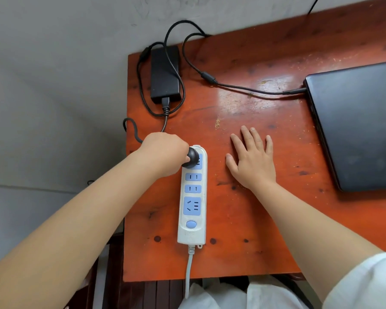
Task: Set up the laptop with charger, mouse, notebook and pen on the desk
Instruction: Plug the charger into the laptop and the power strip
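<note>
A closed dark laptop [357,126] lies at the right of the orange wooden desk [254,208]. Its black charger brick [165,74] rests at the desk's far left corner, and a thin cable [250,89] runs from it into the laptop's left side. My left hand [163,152] is shut on the black round plug [193,157], which sits at the top socket of a white and blue power strip [193,197]. My right hand [252,159] lies flat on the desk, fingers spread, to the right of the strip.
The power strip's white cord [188,270] drops over the desk's near edge. The desk's left edge runs just left of the strip, with grey floor beyond. A loop of black cable [132,128] hangs off that left edge.
</note>
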{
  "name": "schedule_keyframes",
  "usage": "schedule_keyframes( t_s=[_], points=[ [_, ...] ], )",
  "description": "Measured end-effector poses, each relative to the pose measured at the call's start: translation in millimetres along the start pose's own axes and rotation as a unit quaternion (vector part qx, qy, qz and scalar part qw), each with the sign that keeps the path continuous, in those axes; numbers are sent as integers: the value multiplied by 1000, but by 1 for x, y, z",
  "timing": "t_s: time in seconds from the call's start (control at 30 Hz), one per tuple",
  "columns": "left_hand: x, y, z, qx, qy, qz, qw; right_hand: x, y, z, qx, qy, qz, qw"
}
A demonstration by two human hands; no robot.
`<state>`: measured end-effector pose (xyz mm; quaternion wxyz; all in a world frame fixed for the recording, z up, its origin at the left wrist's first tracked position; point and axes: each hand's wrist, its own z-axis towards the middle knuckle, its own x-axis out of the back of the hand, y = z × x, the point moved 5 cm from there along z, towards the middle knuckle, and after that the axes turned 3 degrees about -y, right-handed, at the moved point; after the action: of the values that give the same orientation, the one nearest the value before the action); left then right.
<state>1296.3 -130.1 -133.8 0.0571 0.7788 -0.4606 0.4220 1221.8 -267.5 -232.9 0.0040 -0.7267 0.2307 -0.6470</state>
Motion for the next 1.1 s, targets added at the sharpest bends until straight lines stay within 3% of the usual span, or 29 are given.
schedule_keyframes(
  t_s=[0.27, 0.57, 0.77, 1.1],
  points=[
    [-4, 16, 1, 6, -38, 70, 997, 2, -1, -1, 2, 3, 9, 1000],
    [-6, 3, -3, -14, 28, -12, 999, 2, 0, -1, 3, -2, 4, 1000],
    [-5, 26, 2, -3, 20, 51, 998, 2, 0, -1, 7, 6, 11, 1000],
    [-8, 20, 4, 5, 27, -37, 999, 4, -3, -3, 5, 9, 1, 1000]
  ],
)
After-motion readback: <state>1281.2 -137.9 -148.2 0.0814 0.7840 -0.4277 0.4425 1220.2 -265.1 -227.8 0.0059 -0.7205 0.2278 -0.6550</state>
